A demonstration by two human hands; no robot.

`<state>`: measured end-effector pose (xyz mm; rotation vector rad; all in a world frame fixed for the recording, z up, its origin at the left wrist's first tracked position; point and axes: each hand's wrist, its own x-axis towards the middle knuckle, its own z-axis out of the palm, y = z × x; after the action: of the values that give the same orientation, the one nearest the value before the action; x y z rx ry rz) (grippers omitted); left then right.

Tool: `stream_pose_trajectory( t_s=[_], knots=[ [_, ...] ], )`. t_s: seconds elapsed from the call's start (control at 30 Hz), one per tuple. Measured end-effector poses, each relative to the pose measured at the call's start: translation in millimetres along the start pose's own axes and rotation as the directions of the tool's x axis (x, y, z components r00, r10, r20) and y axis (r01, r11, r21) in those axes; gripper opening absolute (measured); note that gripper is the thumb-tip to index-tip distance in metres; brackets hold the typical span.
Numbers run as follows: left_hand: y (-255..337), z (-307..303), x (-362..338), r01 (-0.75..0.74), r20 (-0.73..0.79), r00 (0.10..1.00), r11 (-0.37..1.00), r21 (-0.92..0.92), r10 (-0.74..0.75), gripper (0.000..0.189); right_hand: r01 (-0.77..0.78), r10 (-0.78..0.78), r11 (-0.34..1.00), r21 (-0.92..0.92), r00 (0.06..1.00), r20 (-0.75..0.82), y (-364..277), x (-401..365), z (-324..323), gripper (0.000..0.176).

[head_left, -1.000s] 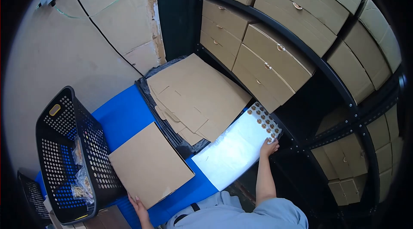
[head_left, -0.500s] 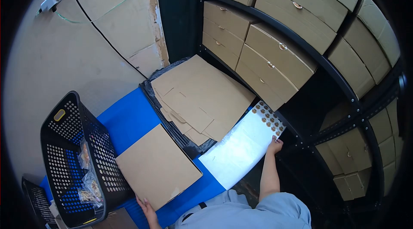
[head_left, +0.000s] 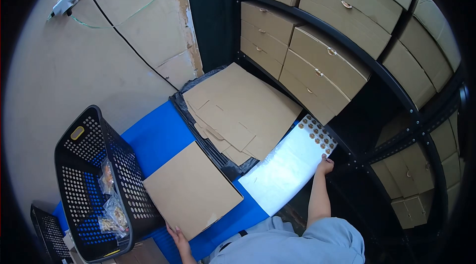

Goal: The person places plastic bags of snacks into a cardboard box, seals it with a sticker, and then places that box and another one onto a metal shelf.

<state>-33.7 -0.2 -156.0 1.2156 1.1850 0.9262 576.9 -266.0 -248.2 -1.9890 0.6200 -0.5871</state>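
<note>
Sheet point(head_left: 285, 172): white, on the right of the blue table point(head_left: 153, 135), stickers point(head_left: 320, 132) at its far end.
Right hand point(head_left: 326, 166): fingers closed on the sheet's far corner.
Left hand point(head_left: 178, 236): touching the near edge of the brown box point(head_left: 192, 192); grip cannot be told.
Risk: the sheet overhangs the table edge, so a tug could crease it or drop it against the rack point(head_left: 377, 85).
Edges: basket point(head_left: 87, 165) against the box's left side, flat cartons point(head_left: 243, 110) just behind.
Room: only a narrow blue strip between box and sheet.
</note>
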Motion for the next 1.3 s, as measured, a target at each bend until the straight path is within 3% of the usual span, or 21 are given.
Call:
stream_pose_trajectory(
  t_s=[0.13,0.23,0.33,0.4,0.47,0.53,0.6,0.73,0.8,0.9,1.03,1.13,1.2,1.3],
  knots=[
    [2.1,2.2,-0.3,-0.003,-0.016,1.000,1.000,0.031,0.003,0.054,-0.033,0.034,0.999,-0.025,0.998,0.046,-4.2,1.8,-3.4,0.035],
    [-3.4,-0.1,1.6,0.002,-0.024,1.000,1.000,0.009,-0.002,0.054,0.029,-0.025,0.998,-0.048,0.997,0.078,-0.4,4.3,-0.9,0.032],
    [-3.2,-0.5,2.0,0.006,-0.017,1.000,1.000,0.008,-0.006,0.055,-0.027,0.036,0.997,-0.073,0.991,0.129,-8.3,0.5,-4.5,0.028],
    [-3.8,0.6,1.2,0.002,-0.020,1.000,1.000,0.008,-0.001,0.055,0.163,-0.171,0.933,-0.322,0.985,0.004,-22.0,-12.7,-12.4,0.021],
    [-0.7,2.3,0.4,-0.006,-0.052,0.999,1.000,0.007,0.006,0.055,0.186,-0.153,0.882,-0.434,0.982,0.110,-37.1,-21.3,-22.0,0.020],
    [7.9,6.9,-1.6,-0.026,-0.012,1.000,1.000,0.014,0.026,0.054,0.252,-0.218,0.872,-0.419,0.967,0.128,-41.4,-26.4,-22.0,0.015],
    [3.5,5.9,-0.2,-0.011,-0.071,0.997,0.998,0.067,0.016,0.054,0.245,-0.240,0.872,-0.423,0.969,0.067,-47.2,-28.5,-21.7,0.007],
    [-5.5,5.4,3.2,-0.047,-0.054,0.997,0.998,0.041,0.050,0.056,0.270,-0.257,0.947,-0.177,0.962,0.091,-29.0,-14.6,-9.1,0.010],
    [1.1,8.7,3.1,-0.068,-0.076,0.995,0.997,0.033,0.071,0.057,0.318,-0.299,0.907,-0.275,0.948,0.109,-29.0,-13.9,-7.8,0.010],
    [-6.0,7.2,3.4,-0.089,-0.066,0.993,0.994,0.071,0.094,0.056,0.408,-0.403,0.715,-0.567,0.904,0.142,-46.7,-34.2,-13.8,0.018],
    [-10.1,6.7,3.8,-0.084,-0.102,0.990,0.989,0.121,0.096,0.057,0.523,-0.537,0.657,-0.543,0.830,0.150,-44.1,-46.6,-15.6,0.023],
    [-8.1,6.4,3.3,-0.081,-0.110,0.989,0.980,0.184,0.103,0.058,0.618,-0.542,0.641,-0.456,0.785,0.301,-43.0,-49.6,-15.2,0.029],
    [-9.9,6.7,2.6,-0.084,-0.118,0.988,0.983,0.162,0.104,0.058,0.586,-0.541,0.729,-0.354,0.810,0.226,-32.4,-49.5,-3.5,0.028],
    [-13.2,4.8,3.1,-0.118,-0.108,0.985,0.981,0.151,0.135,0.059,0.631,-0.619,0.732,-0.256,0.774,0.137,-23.2,-46.4,9.3,0.028]
  ],
)
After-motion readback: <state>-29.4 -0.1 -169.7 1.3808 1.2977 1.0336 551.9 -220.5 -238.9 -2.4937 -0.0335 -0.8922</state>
